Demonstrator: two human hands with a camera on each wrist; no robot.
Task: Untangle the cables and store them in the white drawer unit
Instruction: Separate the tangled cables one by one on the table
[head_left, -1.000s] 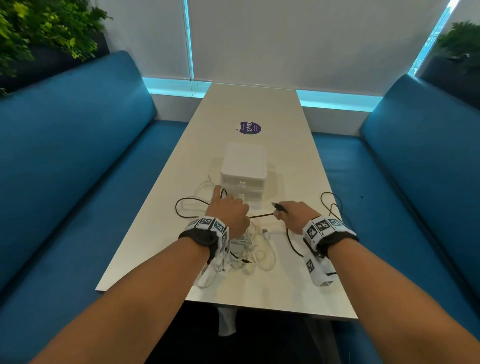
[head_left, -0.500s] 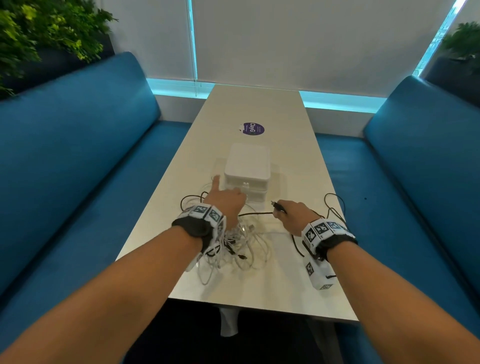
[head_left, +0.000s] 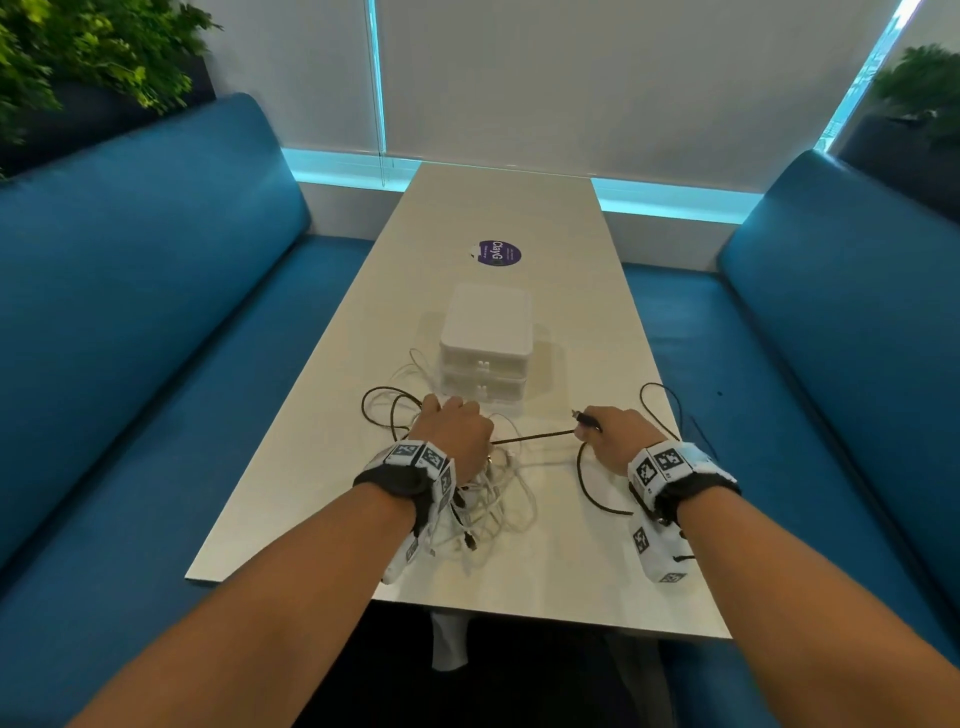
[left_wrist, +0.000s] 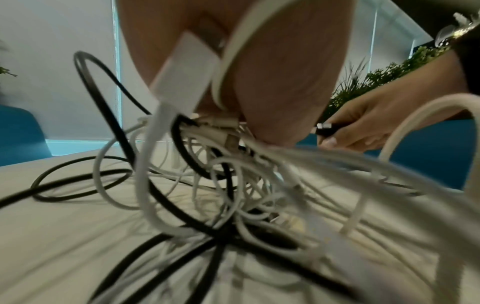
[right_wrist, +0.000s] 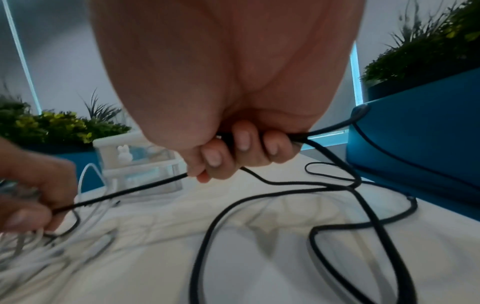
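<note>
A tangle of white cables (head_left: 491, 501) and black cable loops lies on the table's near half, in front of the white drawer unit (head_left: 487, 347), whose drawers are closed. My left hand (head_left: 453, 434) grips a bunch of the tangled cables (left_wrist: 233, 148) and lifts them off the table. My right hand (head_left: 613, 434) holds the black cable (head_left: 535, 435) near its plug (head_left: 583, 417); the fingers (right_wrist: 241, 148) curl round it. The black cable runs taut between both hands, and its slack loops (right_wrist: 337, 205) lie to the right.
The long white table (head_left: 519, 208) runs between two blue benches (head_left: 130, 338). A round purple sticker (head_left: 498, 253) sits beyond the drawer unit. Black cable loops (head_left: 660, 400) reach the table's right edge. Plants stand behind both benches.
My left hand has curled its fingers and gathered the tangle, raising it. The black cable between the hands has pulled straighter. The right hand has stayed about where it was.
</note>
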